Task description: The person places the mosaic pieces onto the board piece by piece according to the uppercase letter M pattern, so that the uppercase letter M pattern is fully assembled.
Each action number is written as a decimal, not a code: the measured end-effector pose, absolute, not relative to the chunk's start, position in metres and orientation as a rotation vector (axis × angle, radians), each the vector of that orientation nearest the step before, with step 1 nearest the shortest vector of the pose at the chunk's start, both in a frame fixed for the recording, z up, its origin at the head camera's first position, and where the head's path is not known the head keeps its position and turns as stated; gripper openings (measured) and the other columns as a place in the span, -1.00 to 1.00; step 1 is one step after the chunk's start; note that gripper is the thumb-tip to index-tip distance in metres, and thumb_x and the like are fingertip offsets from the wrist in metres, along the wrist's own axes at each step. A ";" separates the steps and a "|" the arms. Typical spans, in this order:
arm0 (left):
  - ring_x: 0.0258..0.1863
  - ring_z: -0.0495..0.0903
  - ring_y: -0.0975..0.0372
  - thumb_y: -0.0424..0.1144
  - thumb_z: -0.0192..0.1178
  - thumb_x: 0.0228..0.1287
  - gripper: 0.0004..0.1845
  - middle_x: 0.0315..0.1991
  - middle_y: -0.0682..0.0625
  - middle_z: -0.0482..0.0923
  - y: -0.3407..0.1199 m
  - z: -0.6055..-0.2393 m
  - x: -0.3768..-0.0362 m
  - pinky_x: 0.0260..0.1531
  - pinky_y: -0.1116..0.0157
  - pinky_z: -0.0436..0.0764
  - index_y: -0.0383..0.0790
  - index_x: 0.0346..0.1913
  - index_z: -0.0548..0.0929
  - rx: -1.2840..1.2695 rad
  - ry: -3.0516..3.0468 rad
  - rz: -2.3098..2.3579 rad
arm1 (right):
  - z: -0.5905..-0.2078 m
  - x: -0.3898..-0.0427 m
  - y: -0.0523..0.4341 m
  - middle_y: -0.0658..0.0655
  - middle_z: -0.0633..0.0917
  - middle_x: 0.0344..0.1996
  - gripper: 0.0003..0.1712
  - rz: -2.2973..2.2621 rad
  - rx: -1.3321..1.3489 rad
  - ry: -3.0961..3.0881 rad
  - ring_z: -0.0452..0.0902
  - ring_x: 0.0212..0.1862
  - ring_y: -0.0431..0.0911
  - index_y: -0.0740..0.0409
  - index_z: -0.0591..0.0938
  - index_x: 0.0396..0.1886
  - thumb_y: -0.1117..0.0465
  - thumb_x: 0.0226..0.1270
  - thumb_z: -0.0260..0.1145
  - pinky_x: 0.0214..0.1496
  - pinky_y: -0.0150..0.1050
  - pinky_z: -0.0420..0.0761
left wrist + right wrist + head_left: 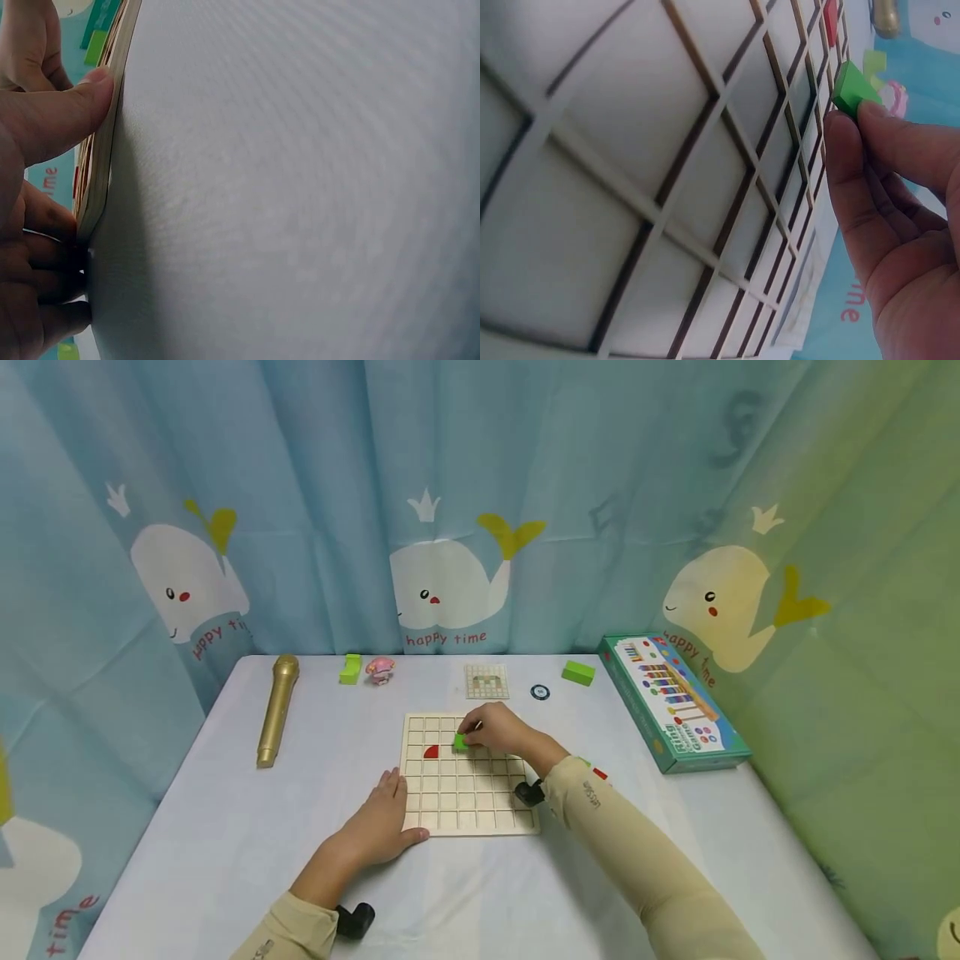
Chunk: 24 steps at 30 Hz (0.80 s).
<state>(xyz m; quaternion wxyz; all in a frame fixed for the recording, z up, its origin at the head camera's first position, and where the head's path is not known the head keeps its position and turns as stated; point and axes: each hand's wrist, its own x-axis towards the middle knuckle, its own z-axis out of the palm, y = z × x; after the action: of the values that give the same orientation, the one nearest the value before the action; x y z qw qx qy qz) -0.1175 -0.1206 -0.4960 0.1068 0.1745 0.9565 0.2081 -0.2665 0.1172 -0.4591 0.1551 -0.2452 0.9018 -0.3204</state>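
Observation:
A pale wooden grid board (472,820) lies flat in the middle of the table. Between thumb and fingertips, my right hand (501,729) pinches a small green tile (460,743) over the board's upper part. The right wrist view shows that tile (849,90) tilted at the fingertips, close over the grid. A red quarter-circle piece (431,752) sits in a cell to its left. At the board's lower left corner rests my left hand (378,827), its fingers along the left side and thumb at the front edge. In the left wrist view the thumb touches the board's edge (101,165).
Behind the board are a pattern card (487,682), a dark round chip (540,692) and a green block (578,673). Farther left stand a green piece (350,669), a pink figurine (380,670) and a gold microphone (277,710). A game box (675,703) lies right; red pieces (600,772) show beside my right sleeve.

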 end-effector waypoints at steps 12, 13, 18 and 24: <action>0.52 -0.04 -0.28 0.06 0.32 0.34 0.00 0.49 -0.54 -0.03 -0.121 -0.492 -0.117 0.44 -0.09 0.12 -0.72 0.43 0.12 0.519 2.814 0.605 | -0.462 -0.266 0.101 -0.02 0.75 -0.30 -0.89 -0.867 -0.720 2.568 0.66 -0.33 -0.19 0.12 0.79 -0.16 0.28 0.36 0.41 -0.26 -0.32 0.64; 0.51 -0.04 -0.29 0.05 0.33 0.33 0.00 0.49 -0.55 -0.02 -0.121 -0.492 -0.117 0.44 -0.09 0.13 -0.72 0.42 0.13 0.525 2.815 0.607 | -0.463 -0.265 0.100 -0.02 0.75 -0.30 -0.89 -0.858 -0.723 2.572 0.65 -0.33 -0.19 0.12 0.79 -0.17 0.28 0.35 0.41 -0.26 -0.32 0.63; 0.51 -0.02 -0.29 0.06 0.33 0.33 0.00 0.48 -0.55 0.00 -0.121 -0.492 -0.118 0.44 -0.09 0.14 -0.72 0.42 0.14 0.535 2.820 0.602 | -0.464 -0.265 0.096 -0.04 0.75 -0.30 -0.90 -0.819 -0.747 2.591 0.61 -0.32 -0.23 0.13 0.79 -0.18 0.28 0.35 0.42 -0.24 -0.31 0.61; 0.51 -0.02 -0.29 0.07 0.33 0.32 0.01 0.48 -0.55 0.00 -0.122 -0.492 -0.117 0.44 -0.09 0.13 -0.72 0.42 0.14 0.526 2.822 0.605 | -0.466 -0.266 0.089 -0.03 0.75 -0.28 -0.90 -0.742 -0.769 2.617 0.64 -0.27 -0.20 0.10 0.79 -0.18 0.26 0.35 0.43 -0.17 -0.29 0.62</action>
<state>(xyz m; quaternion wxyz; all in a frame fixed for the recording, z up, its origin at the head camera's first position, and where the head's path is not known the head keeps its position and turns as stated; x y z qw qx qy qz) -0.1174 -0.1221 -0.4916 0.1035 0.1783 0.9568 0.2052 -0.2658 0.0888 -0.4659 0.1566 -0.2688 0.9144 -0.2592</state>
